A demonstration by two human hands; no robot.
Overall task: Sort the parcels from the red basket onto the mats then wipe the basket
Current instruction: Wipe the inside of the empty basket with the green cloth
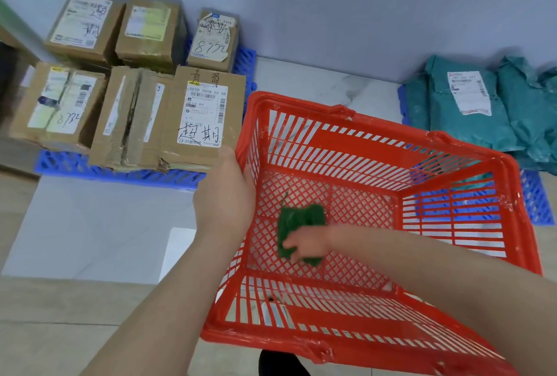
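The red basket [376, 146] is held up in front of me and holds no parcels. My left hand [224, 195] grips its left rim. My right hand [306, 244] reaches inside and presses a green cloth [297, 220] against the mesh bottom. Several cardboard boxes [205, 113] stand on a blue mat [120, 172] at the left. Teal mailer bags [470, 104] lie on another blue mat [538, 201] at the right.
A pale wall runs behind both mats. White marbled floor tile [325, 80] shows between the mats, and beige tile [60, 315] lies at the lower left. A dark shoe tip [280, 363] shows below the basket.
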